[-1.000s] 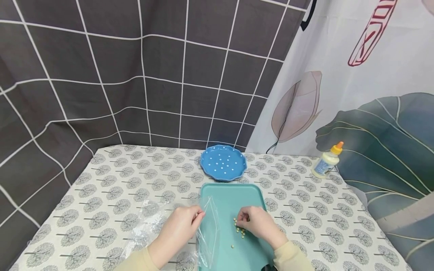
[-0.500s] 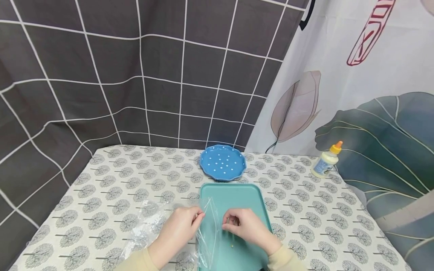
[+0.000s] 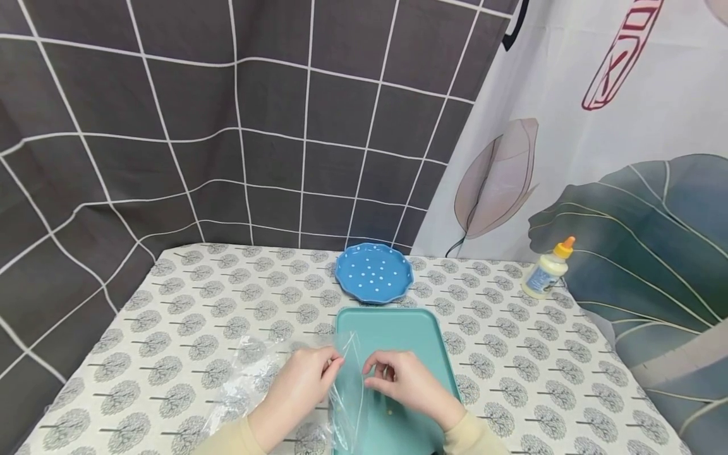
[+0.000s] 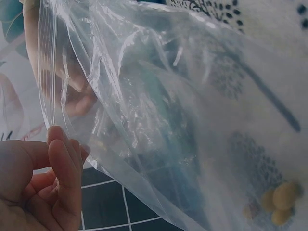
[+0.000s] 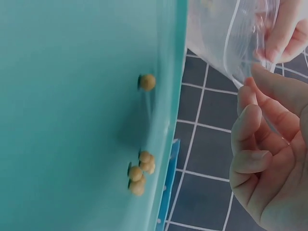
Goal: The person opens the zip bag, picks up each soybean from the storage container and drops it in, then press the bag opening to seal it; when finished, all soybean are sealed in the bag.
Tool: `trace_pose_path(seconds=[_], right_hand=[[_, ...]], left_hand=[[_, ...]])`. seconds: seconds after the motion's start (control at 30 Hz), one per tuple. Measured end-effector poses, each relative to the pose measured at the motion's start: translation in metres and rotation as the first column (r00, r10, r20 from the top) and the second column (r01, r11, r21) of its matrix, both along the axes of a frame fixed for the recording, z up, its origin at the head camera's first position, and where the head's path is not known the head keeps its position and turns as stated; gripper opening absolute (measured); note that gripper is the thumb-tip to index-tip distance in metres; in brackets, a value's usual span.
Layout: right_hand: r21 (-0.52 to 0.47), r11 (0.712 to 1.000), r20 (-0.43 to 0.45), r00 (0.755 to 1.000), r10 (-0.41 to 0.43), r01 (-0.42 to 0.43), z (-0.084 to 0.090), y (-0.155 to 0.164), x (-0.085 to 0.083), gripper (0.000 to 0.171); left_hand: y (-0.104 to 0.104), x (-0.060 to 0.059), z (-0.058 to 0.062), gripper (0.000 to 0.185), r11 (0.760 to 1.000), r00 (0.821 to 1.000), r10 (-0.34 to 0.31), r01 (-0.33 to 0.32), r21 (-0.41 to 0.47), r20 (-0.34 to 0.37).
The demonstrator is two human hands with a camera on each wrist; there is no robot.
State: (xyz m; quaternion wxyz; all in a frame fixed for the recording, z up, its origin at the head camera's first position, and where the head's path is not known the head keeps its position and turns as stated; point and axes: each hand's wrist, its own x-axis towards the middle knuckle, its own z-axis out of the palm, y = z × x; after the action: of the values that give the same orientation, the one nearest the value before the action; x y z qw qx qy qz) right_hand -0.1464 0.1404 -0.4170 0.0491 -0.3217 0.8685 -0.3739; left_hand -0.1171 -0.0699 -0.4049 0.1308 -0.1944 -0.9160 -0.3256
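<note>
L fingers (image 4: 62, 161) pinch the clear zip bag (image 4: 125, 96) at its mouth edge; R fingers (image 5: 248, 125) curled just beside the mouth, can't tell if they hold anything. Bag prob. v. light, limp, slippery; best hold = zip rim. In bag, well away from L fingers: a few yellow beans (image 4: 284, 199). Tray (image 5: 72, 96) under R fingers: more loose beans (image 5: 136, 180), prob. hard & rolly.

Tray (image 3: 409, 328): teal. Zip bag (image 4: 144, 110): clear. Beans (image 5: 147, 82): tan. Plate (image 3: 373, 273): blue, white-dotted. Bench cloth (image 3: 188, 323): off-white, grey trees.

Blue plate (image 3: 364, 268) — orange-capped bottle (image 3: 548, 272)
</note>
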Motion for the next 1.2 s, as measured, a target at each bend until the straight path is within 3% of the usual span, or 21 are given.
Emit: trace_pose_path(seconds=[0.53,0.8,1.2], right_hand=[[0.064,0.993,-0.011,0.995,-0.100,0.100,-0.007,0.021,-0.008,0.007],[0.186,0.960,-0.075,0.977,-0.200,0.211,-0.010,0.028,-0.013,0.008],[0.259,0.915,-0.128,0.950,-0.284,0.309,-0.017,0.031,-0.014,0.014]], left_hand=[[0.000,-0.001,0.001,0.008,1.000,1.000,0.014,-0.014,0.015,-0.019],[0.001,-0.002,-0.001,0.008,1.000,0.999,0.012,-0.012,0.002,-0.042],[-0.001,-0.001,-0.003,0.007,1.000,1.000,0.006,-0.006,0.023,-0.005]])
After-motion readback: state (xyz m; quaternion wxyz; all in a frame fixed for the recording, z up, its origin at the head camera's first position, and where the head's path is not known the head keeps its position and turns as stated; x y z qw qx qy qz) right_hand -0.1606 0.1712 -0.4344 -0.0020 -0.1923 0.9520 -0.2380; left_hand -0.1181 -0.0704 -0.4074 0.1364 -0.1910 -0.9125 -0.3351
